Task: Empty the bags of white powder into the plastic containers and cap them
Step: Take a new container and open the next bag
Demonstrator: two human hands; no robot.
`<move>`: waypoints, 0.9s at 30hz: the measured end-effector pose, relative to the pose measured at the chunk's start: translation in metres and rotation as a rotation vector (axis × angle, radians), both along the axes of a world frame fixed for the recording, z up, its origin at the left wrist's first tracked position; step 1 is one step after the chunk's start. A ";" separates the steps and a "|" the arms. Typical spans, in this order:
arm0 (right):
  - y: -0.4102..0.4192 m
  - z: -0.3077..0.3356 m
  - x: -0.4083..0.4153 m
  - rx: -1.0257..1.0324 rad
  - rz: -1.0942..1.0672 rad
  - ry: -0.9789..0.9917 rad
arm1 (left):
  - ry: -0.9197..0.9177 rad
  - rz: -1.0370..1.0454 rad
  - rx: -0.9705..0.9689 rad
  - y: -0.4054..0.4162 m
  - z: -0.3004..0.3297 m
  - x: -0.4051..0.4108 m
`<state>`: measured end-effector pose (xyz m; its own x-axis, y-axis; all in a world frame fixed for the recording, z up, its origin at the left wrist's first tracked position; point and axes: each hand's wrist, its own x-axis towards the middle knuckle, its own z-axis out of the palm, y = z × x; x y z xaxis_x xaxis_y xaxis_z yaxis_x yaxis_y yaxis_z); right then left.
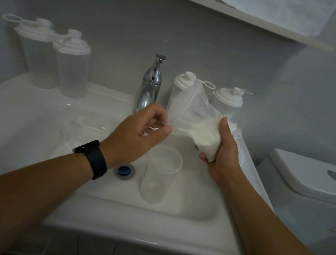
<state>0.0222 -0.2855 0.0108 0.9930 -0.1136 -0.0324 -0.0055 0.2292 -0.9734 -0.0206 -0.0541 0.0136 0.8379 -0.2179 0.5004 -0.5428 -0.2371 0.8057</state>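
1. Broadly, a white sink [72,218] fills the middle of the view, its basin sunk at centre and its left rim fading into blur toward 9 o'clock; the cabinet below is cut off by the bottom edge.
2. At 3 o'clock a toilet [313,185] shows only in part, cropped by the right edge.
3. At 12 o'clock a shelf [205,2] carries pale folded things, cut off at the top and too soft to identify.
4. At 10 o'clock capped containers [69,71] stand together on the tabletop; how many is hard to tell, since they overlap.
5. At 1 o'clock two more capped containers [228,101] stand behind the bag, the nearer one partly veiled by its plastic.
6. A chrome faucet [151,82] rises at the back of the basin.
7. An open container [160,173] stands uncapped in the basin, just right of the drain [124,171]; its contents are unclear.
8. The right hand [222,154] has its grip closed round the powder-filled end of the clear bag [198,123], held above the open container.
9. The left hand [139,131], a black watch [93,158] on its wrist, pinches the bag's empty end; the fingertips are blurred.
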 end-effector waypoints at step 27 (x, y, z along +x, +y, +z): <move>0.007 -0.004 0.014 -0.067 0.105 -0.098 | 0.485 -0.089 0.361 0.041 -0.036 0.048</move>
